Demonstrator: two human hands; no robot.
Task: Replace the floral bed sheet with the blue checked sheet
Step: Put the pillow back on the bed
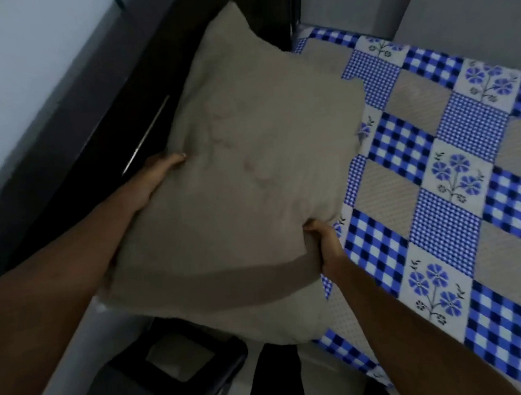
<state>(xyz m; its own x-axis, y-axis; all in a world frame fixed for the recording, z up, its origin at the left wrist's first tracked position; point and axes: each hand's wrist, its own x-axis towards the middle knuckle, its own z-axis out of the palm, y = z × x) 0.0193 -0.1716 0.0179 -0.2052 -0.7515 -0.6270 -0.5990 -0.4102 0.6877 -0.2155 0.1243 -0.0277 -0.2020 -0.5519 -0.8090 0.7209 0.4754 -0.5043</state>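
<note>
The blue checked sheet (442,194), patterned with blue flowers and beige squares, lies spread over the bed on the right. A large beige pillow (242,166) is held above the head end of the bed. My left hand (155,180) holds its left edge, thumb on top and fingers hidden underneath. My right hand (323,242) grips the pillow's near right corner with curled fingers. A second beige pillow (277,320) lies under it at the near edge. No floral sheet is in view.
A dark wooden headboard (106,124) runs diagonally on the left against a pale wall. A black plastic stool (157,384) stands on the floor at the bottom left. A grey wall borders the bed's far side.
</note>
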